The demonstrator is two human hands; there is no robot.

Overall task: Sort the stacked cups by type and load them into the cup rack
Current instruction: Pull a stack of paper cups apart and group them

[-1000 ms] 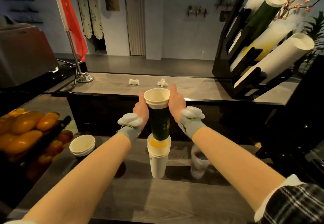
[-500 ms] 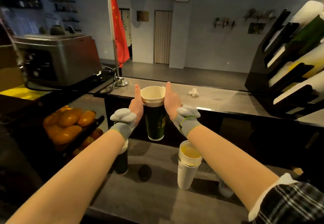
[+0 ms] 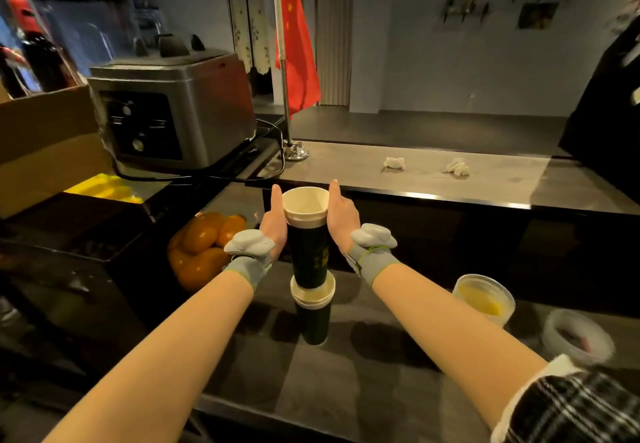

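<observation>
Both hands clasp one tall dark green cup [image 3: 308, 252]: the left hand [image 3: 273, 231] and the right hand [image 3: 341, 222] press its sides, thumbs straight up. The other fingers are hidden behind it.

A grey, matte lower counter [image 3: 363, 373] runs under the forearms. At far left stands a boxy brushed-metal machine [image 3: 173, 110], and the black cup rack [image 3: 602, 123] is cut off at the right edge.

The held cup is tapered paper with a pale, empty inside and a cream rim band. Its base meets the mouth of a short stack of matching green cups [image 3: 313, 318] standing on the counter.

To the right sits a round translucent cup [image 3: 483, 298] that shows yellow inside. A smaller clear cup [image 3: 576, 338] beside it is blurred.
</observation>
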